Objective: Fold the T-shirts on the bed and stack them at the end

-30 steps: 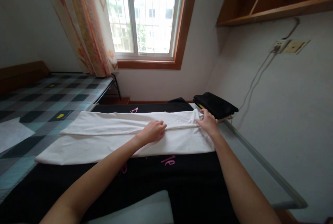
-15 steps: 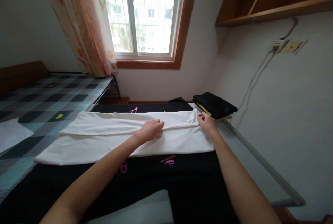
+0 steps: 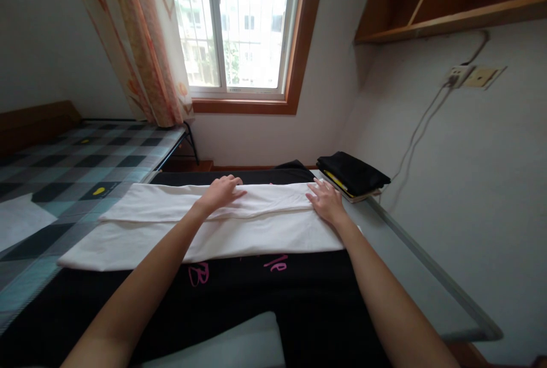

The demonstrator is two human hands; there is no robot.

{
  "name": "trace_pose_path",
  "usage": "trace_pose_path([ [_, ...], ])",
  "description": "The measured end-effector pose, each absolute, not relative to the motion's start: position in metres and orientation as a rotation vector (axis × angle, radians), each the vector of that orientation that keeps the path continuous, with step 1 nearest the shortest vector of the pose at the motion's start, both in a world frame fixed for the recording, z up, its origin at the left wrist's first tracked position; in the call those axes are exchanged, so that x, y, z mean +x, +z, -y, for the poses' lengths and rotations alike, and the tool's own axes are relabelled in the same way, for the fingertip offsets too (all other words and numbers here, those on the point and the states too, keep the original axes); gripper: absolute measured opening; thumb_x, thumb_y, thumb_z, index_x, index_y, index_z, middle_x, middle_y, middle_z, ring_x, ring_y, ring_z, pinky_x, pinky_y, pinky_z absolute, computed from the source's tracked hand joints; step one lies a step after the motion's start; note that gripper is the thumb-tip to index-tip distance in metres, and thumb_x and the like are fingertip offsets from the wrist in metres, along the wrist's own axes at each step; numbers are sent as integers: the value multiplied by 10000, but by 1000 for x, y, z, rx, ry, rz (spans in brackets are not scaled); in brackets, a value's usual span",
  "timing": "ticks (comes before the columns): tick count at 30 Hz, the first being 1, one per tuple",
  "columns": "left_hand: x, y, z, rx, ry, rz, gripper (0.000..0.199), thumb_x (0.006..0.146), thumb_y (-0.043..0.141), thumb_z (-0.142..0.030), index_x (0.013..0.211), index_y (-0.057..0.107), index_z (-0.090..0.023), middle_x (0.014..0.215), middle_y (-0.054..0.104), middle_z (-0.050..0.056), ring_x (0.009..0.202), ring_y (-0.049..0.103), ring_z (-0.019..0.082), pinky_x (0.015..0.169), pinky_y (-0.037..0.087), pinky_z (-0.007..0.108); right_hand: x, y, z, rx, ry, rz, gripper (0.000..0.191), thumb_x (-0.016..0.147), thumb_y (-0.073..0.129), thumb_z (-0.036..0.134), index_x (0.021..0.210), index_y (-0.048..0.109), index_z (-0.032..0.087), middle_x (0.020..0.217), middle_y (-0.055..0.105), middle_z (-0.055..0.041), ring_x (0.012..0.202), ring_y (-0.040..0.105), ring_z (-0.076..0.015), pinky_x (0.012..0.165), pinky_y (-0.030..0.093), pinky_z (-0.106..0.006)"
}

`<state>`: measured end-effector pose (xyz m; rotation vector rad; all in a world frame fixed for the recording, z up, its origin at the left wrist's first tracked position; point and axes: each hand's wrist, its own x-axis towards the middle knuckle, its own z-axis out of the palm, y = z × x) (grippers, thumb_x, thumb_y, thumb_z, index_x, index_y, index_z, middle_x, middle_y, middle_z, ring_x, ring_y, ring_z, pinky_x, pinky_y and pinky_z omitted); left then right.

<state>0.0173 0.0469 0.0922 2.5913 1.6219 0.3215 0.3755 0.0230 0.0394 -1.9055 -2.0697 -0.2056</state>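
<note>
A white cloth (image 3: 256, 228) lies folded into a long strip across a black cloth (image 3: 307, 299) with pink lettering. Its far layer is turned over, with an edge running lengthwise along the strip. My left hand (image 3: 225, 191) rests at the far edge of the white cloth, left of its middle, fingers stretched out and partly hidden behind the hand. Near the cloth's right end, my right hand (image 3: 327, 200) lies on top with its fingers spread. Neither hand grips the fabric.
Just beyond my right hand sits a black folded item (image 3: 354, 173) on a stack of books. A checkered bed (image 3: 123, 157) is at the left, with a white sheet (image 3: 23, 220) on it. A pale grey object (image 3: 239, 342) stands in front of me. A metal rail (image 3: 436, 268) runs along the right.
My left hand has moved left and away to the cloth's far edge. My right hand has let go of the right end, shifted slightly left and spread its fingers.
</note>
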Motion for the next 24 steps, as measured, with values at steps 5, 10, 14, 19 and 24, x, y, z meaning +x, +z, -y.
trace_pose_path([
  [5,3,66,-58,2572,257,-1758,390,937,447,-503,1180,614,-249,1261,590,103,1076,585,268,891,424,381,377,28,-26,-2177,-16,1991,620,985,208,523,1458,429,188,1543,367,-87,1420,277,-307,1102,280,-522],
  [10,-8,53,-63,2531,314,-2000,423,992,296,-412,1143,633,-205,1183,614,132,1067,567,283,879,404,403,385,23,-33,-2042,-31,1868,544,979,272,465,1373,530,194,1486,449,-111,1354,390,-303,1085,335,-508],
  [14,-13,43,-69,2446,439,-2101,448,997,267,-401,1184,623,-203,1112,627,135,1054,558,282,874,397,394,399,24,-51,-1837,-54,1719,476,939,301,222,1303,591,120,1335,581,-156,1236,527,-234,1069,391,-367],
  [19,-15,38,-72,2433,465,-2113,421,991,289,-382,1185,615,-201,1107,629,131,1041,554,274,865,393,386,417,34,-77,-1876,-8,1805,503,833,404,82,1279,633,128,1263,646,-143,1181,583,-229,1019,428,-322],
  [24,-15,38,-71,2431,496,-2090,407,985,297,-379,1133,630,-197,1079,632,127,1012,558,270,846,395,384,417,53,-87,-2110,-1,1874,362,873,472,190,1119,738,192,1106,716,-152,1042,660,-273,890,487,-340],
])
